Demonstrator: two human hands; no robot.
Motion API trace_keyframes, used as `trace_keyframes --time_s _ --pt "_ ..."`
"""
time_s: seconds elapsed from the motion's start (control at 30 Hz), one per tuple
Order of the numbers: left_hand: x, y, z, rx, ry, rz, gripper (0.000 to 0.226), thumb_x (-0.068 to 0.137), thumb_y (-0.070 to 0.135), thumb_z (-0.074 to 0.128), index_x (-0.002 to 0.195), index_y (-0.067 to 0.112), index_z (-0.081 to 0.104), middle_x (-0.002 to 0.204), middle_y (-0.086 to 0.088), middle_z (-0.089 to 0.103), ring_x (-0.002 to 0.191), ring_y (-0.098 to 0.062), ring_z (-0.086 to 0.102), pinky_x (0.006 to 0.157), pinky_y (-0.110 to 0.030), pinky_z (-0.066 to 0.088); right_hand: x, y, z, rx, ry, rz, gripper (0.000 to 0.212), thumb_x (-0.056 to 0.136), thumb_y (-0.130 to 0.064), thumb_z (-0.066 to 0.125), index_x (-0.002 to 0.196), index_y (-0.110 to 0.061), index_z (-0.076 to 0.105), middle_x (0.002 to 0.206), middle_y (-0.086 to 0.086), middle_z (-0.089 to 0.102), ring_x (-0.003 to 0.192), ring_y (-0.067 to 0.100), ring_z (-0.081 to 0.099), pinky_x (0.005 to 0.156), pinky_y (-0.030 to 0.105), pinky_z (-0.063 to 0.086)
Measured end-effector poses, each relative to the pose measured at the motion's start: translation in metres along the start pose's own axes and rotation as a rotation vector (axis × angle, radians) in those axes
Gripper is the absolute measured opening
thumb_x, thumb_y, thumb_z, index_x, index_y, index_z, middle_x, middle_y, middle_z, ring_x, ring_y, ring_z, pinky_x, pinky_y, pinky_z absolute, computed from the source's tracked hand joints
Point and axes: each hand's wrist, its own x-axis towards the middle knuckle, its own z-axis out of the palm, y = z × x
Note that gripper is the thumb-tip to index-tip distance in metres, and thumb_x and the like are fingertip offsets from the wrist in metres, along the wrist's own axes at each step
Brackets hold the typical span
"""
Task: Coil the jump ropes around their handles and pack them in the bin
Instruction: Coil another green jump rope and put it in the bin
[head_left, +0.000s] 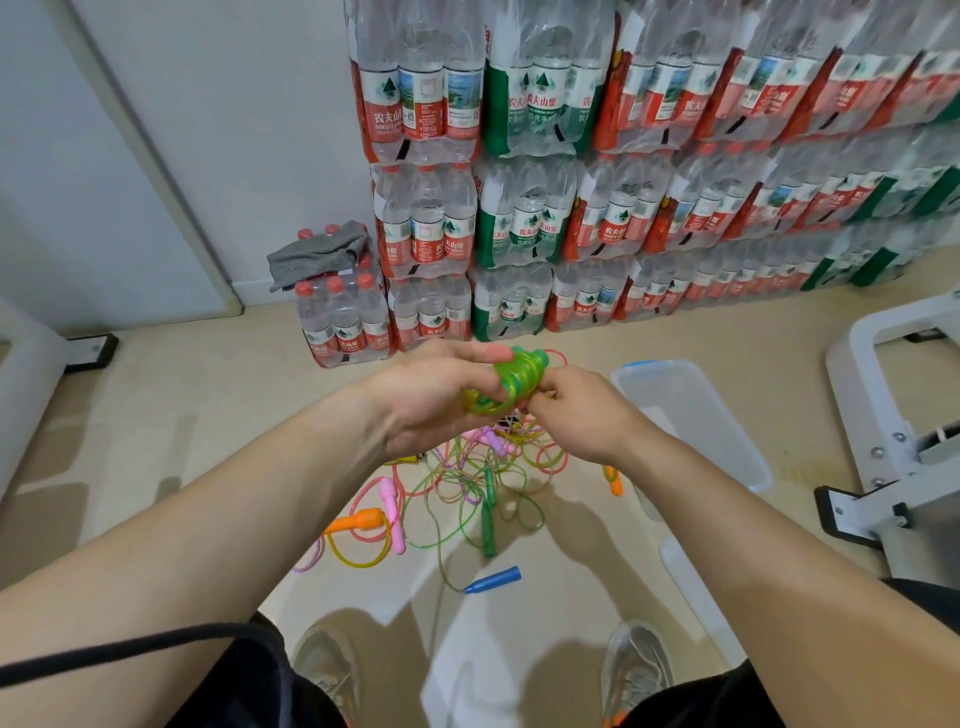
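Observation:
Between both hands is a green jump rope (519, 376), its cord coiled round the green handles. My left hand (436, 395) grips the bundle from the left, fingers over its top. My right hand (576, 410) pinches the coils from the right. Below them on the floor lies a tangle of loose jump ropes (467, 483) with pink, orange, green and blue handles. A blue handle (493, 579) lies nearest my feet, an orange handle (358, 521) at the left. A clear plastic bin (727, 415) stands on the floor to the right.
Stacked shrink-wrapped packs of water bottles (623, 156) line the back wall. A grey cloth (317, 252) lies on one low pack. A white metal frame (893, 415) stands at the right. A white lid (696, 597) lies near my right shoe (636, 670).

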Motion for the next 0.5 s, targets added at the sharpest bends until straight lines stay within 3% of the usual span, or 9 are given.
trace_keyframes --time_s 0.1,0.17,0.23,0.33,0.4,0.5 --pt "-0.002 -0.002 0.003 -0.058 0.041 0.04 0.028 0.093 -0.01 0.055 0.117 0.003 0.061 0.122 -0.023 0.065 0.105 -0.037 0.068 0.083 -0.033 0.061 -0.001 -0.001 -0.002 0.02 -0.024 0.044 0.03 0.095 -0.025 0.051 0.092 -0.004 0.072 0.078 0.013 0.068 0.077 0.03 0.063 0.066 0.038 0.049" --pt "0.001 -0.003 0.002 -0.057 0.092 0.095 0.019 0.095 0.001 0.061 0.114 0.004 0.061 0.12 -0.022 0.066 0.103 -0.039 0.07 0.075 -0.03 0.062 -0.002 -0.003 -0.002 0.055 -0.03 0.057 0.033 0.094 -0.026 0.05 0.096 -0.001 0.072 0.072 0.012 0.062 0.071 0.029 0.058 0.063 0.036 0.043" --pt "0.003 -0.004 0.002 -0.003 0.142 0.16 0.016 0.096 0.016 0.065 0.107 0.007 0.058 0.118 -0.02 0.066 0.097 -0.039 0.073 0.075 -0.031 0.063 -0.004 -0.006 -0.003 0.096 -0.026 0.067 0.035 0.095 -0.026 0.05 0.098 0.002 0.07 0.064 0.007 0.051 0.064 0.024 0.048 0.059 0.033 0.035" --pt "0.006 -0.008 0.002 0.127 0.184 0.237 0.03 0.097 0.034 0.061 0.106 0.005 0.057 0.117 -0.021 0.068 0.092 -0.038 0.074 0.084 -0.037 0.061 -0.008 -0.012 -0.004 0.145 -0.043 0.086 0.035 0.097 -0.025 0.05 0.094 0.003 0.071 0.05 -0.001 0.04 0.051 0.019 0.039 0.053 0.031 0.031" --pt "0.007 -0.009 0.001 0.159 0.187 0.255 0.036 0.096 0.034 0.063 0.11 0.002 0.057 0.112 -0.021 0.071 0.09 -0.036 0.074 0.084 -0.036 0.061 -0.009 -0.014 -0.005 0.155 -0.061 0.095 0.036 0.097 -0.024 0.049 0.092 0.002 0.073 0.043 -0.006 0.037 0.047 0.017 0.038 0.053 0.03 0.032" --pt "0.007 -0.013 -0.003 0.248 0.145 0.274 0.038 0.087 0.01 0.076 0.119 0.004 0.056 0.107 -0.018 0.074 0.093 -0.034 0.074 0.087 -0.037 0.06 -0.008 -0.012 -0.006 0.21 -0.06 0.126 0.033 0.096 -0.02 0.049 0.094 0.004 0.071 0.038 -0.01 0.032 0.043 0.016 0.031 0.048 0.027 0.028"
